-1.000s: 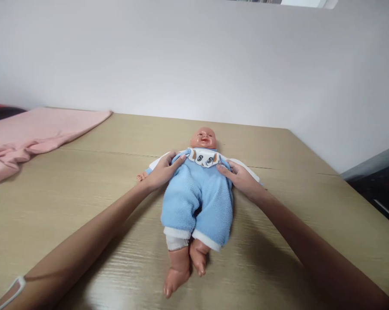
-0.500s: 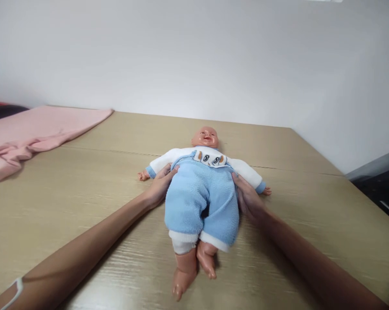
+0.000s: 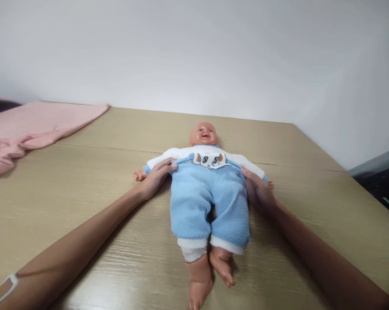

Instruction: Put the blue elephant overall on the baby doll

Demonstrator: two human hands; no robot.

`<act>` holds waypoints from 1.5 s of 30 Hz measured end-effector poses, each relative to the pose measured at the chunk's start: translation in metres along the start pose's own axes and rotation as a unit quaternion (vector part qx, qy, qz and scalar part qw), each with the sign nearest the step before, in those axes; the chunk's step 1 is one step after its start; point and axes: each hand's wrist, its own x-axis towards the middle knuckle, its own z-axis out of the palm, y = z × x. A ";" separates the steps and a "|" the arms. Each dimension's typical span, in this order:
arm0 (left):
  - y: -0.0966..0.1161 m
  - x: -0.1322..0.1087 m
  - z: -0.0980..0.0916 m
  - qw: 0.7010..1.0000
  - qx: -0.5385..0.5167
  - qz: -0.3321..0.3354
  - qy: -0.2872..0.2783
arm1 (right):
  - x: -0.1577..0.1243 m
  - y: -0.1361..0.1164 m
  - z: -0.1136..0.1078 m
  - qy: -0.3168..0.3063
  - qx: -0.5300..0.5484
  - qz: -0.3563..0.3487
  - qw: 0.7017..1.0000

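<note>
Thumb and curled fingers of the left hand (image 3: pixel 157 178) come together on the side of the blue trousers (image 3: pixel 192 202), right at their top edge, with hardly any gap between them. Opposite, the right hand (image 3: pixel 260 188) lays its thumb along the other corner of that edge; its remaining fingers are out of sight behind the cloth, so I can't tell how far it is closed or whether it grips. Between the two, the edge runs to a white animal-face patch (image 3: pixel 210 160) at the chest.

Wearing all this is a doll (image 3: pixel 203 133), on its back on the wooden surface (image 3: pixel 132 262), head away from the person, feet towards them. Its clothes look to be on: arms through the sleeves of the white top (image 3: pixel 178 153) and spread wide, both legs through the trousers, which reach the chest. What may be left, I'd judge, is at that top edge, and perhaps lower down, where a white layer shows below the hem on the leg nearer the left hand.

Further out, a rumpled pink cloth (image 3: pixel 48 122) lies well apart from the doll, untouched. Behind stands a plain pale wall (image 3: pixel 194 56); past the right edge sits something dark (image 3: pixel 377 185), too cut off to name.
</note>
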 end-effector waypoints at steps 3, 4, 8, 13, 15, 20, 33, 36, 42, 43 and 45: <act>-0.003 0.000 0.004 0.999 0.032 0.010 0.018 | 0.002 -0.001 -0.002 0.025 -0.041 -0.028 0.998; -0.004 0.001 0.005 0.999 0.042 0.019 0.027 | 0.003 0.000 -0.001 0.033 -0.060 -0.038 0.997; -0.006 0.006 0.010 0.994 0.075 0.062 0.058 | 0.008 0.010 0.006 0.070 -0.112 -0.064 0.989; -0.002 0.004 0.015 0.988 0.090 0.088 0.089 | 0.014 0.009 0.014 0.126 -0.182 -0.081 0.972; 0.000 0.001 0.018 0.987 0.076 0.093 0.107 | 0.016 -0.009 0.019 0.158 -0.213 -0.112 0.958; 0.001 -0.005 0.026 0.979 0.049 0.130 0.151 | 0.046 -0.081 0.064 -0.008 -0.312 -0.242 0.919; -0.001 -0.017 0.024 0.930 0.181 0.262 0.184 | 0.163 -0.068 0.217 -0.468 -0.443 -0.253 0.722; -0.001 -0.018 0.025 0.926 0.190 0.269 0.187 | 0.156 -0.063 0.227 -0.434 -0.454 -0.250 0.737; -0.003 -0.024 0.023 0.906 0.224 0.311 0.179 | 0.142 -0.090 0.183 -0.329 -0.432 -0.357 0.760; -0.003 -0.025 0.023 0.895 0.237 0.332 0.178 | 0.138 -0.095 0.173 -0.308 -0.408 -0.356 0.782; -0.004 -0.028 0.022 0.867 0.271 0.376 0.182 | 0.131 -0.101 0.154 -0.285 -0.360 -0.323 0.828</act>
